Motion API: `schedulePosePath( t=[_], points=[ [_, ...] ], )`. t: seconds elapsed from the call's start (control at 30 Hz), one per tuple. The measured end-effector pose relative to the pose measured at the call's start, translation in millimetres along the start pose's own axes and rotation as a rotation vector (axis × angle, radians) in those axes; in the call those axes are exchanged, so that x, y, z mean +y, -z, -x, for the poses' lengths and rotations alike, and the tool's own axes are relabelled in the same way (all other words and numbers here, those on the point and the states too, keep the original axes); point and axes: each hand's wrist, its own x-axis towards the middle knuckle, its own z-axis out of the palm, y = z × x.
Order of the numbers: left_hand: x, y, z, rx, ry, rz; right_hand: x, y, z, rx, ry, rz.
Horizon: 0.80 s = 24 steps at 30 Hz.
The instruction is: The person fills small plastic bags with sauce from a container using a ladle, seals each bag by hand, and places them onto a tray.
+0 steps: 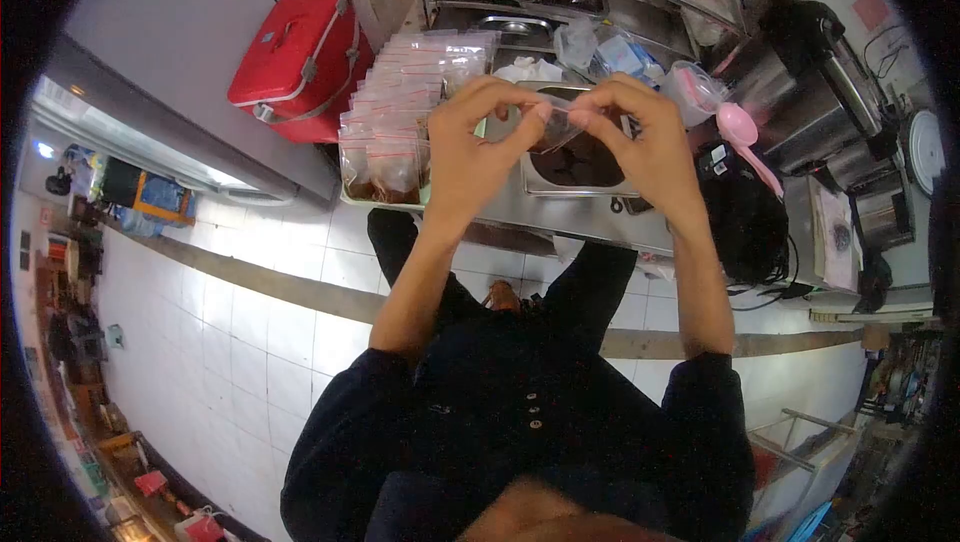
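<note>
From the head view, I have both hands pinching a small clear bag (556, 127) at its top edge, left hand (480, 137) and right hand (640, 137) together above the metal tray (580, 182). It looks light, floppy and slippery, so the sealed rim is the best grip. Filled packets (395, 122) are stacked left of my hands on the surface (560, 217).

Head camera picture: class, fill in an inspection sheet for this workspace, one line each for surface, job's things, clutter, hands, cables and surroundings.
Surface: steel counter.
Job's things: small clear bag; rows of filled bags; steel tray of dark contents.
Clutter: pink scoop, black bag.
Hands: left hand and right hand pinch the small clear bag together.
Cables: black cable under the counter edge.
Surroundings: red case, white tiled floor.
</note>
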Motion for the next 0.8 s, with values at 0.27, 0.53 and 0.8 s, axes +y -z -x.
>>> schedulePosePath(
  t=[0.27,0.53,0.8],
  points=[
    [10,9,6,-0.032,-0.002,0.037,-12,-10,0,-0.105,-0.034,-0.036],
    [-31,18,37,0.142,0.286,0.242,14,-46,-37,-0.159,-0.075,-0.323],
    [-71,49,100,0.286,0.398,0.236,97,-93,-123,-0.546,-0.158,-0.15]
  ],
)
